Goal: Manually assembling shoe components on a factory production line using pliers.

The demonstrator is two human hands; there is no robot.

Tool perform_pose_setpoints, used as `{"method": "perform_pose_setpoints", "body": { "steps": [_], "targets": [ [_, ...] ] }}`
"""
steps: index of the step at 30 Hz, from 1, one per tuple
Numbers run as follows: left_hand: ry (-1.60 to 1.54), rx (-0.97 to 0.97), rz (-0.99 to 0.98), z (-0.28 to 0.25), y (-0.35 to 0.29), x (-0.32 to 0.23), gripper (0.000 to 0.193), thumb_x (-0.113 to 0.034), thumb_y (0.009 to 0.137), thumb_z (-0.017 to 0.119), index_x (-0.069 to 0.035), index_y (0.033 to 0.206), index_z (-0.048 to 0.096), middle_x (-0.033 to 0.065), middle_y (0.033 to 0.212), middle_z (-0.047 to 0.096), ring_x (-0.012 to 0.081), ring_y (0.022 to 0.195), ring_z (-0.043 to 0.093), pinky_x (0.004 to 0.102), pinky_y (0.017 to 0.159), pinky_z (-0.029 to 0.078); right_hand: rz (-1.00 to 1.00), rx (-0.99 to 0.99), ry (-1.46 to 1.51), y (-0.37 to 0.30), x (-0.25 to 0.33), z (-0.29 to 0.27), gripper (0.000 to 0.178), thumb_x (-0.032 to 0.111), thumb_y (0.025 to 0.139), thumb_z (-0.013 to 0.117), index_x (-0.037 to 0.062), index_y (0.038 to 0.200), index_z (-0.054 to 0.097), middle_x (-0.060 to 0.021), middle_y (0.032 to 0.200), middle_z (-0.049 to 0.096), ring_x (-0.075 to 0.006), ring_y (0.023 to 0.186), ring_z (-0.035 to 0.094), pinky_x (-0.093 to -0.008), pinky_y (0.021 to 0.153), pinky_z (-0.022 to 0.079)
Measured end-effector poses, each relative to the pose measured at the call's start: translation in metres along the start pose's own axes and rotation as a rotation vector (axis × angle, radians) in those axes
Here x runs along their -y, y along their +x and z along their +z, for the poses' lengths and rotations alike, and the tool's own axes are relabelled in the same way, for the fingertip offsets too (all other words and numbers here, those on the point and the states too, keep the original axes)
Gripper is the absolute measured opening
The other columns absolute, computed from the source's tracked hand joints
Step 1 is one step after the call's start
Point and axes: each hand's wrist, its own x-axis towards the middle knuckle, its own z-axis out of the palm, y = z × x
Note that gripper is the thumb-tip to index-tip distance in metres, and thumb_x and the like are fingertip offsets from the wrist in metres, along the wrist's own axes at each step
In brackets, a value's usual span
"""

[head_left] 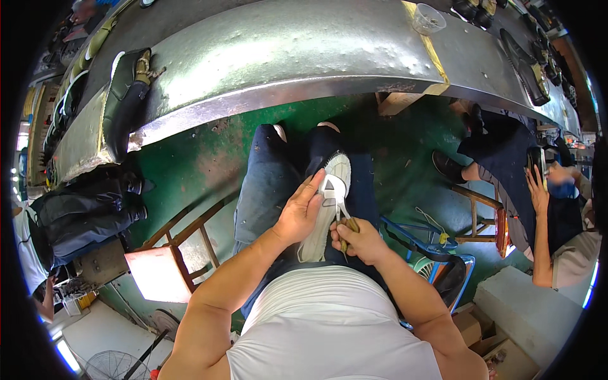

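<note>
Across my lap lies a long shoe sole (315,239), pale grey-white, with a row of small marks round its far rounded end. My left hand (299,212) grips its left side, fingers long and close together over the sole. My right hand (359,239) is closed round a hand tool (344,246) with olive-brown handles. A bright white, curved loop-like piece (335,185) rises over the sole between my hands, in line with the tool. Whether it is the tool's head or a separate strip, I cannot tell. The fingers hide part of the tool.
A metal-topped bench (285,50) curves ahead, with a dark shoe (128,95) at left and a clear plastic cup (429,20) farther back. A wooden stool (161,272) stands left, a blue-framed seat (461,278) right. A co-worker's hand (538,190) shows at right.
</note>
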Motion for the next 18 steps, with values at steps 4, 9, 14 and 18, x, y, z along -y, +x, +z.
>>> {"method": "perform_pose_setpoints", "body": {
  "steps": [4,9,14,18],
  "targets": [
    [0.079,0.1,-0.043,-0.008,0.007,-0.015,0.045,-0.004,0.1,0.05,-0.004,0.145,0.046,0.0206,0.13,0.06,0.0334,0.116,0.061,0.0343,0.101,0.047,0.165,0.364,0.254,-0.009,0.014,-0.05,0.032,0.021,0.101,0.058,-0.0051,0.12,0.056,-0.0118,0.095,0.064,-0.0175,0.081,0.066,-0.0229,0.046,0.052],
    [0.178,0.128,-0.091,-0.01,0.013,-0.028,0.04,-0.009,0.097,0.053,-0.012,0.136,0.056,0.0206,0.107,0.064,0.0404,0.091,0.065,0.0447,0.08,0.054,0.078,0.089,-0.332,-0.035,0.053,-0.052,0.045,0.036,0.105,0.049,-0.0066,0.118,0.056,-0.0134,0.093,0.066,-0.0192,0.079,0.068,-0.0261,0.05,0.055],
    [0.181,0.169,-0.034,-0.009,0.013,-0.026,0.039,-0.011,0.098,0.052,-0.016,0.136,0.057,0.0225,0.112,0.062,0.0404,0.094,0.065,0.0441,0.082,0.055,-0.202,-0.123,-0.767,-0.005,0.088,-0.022,0.046,0.038,0.106,0.043,-0.0032,0.094,0.059,-0.0085,0.076,0.066,-0.0165,0.066,0.065,-0.0311,0.059,0.051],
    [0.281,0.138,-0.011,-0.005,0.002,-0.019,0.05,-0.015,0.1,0.052,-0.011,0.149,0.041,0.0295,0.127,0.058,0.0433,0.117,0.059,0.0433,0.098,0.05,-0.435,-0.099,-0.843,0.004,0.085,-0.026,0.047,0.039,0.105,0.043,-0.0012,0.086,0.059,-0.0087,0.07,0.064,-0.0172,0.06,0.062,-0.0332,0.061,0.051]
  ]
}}
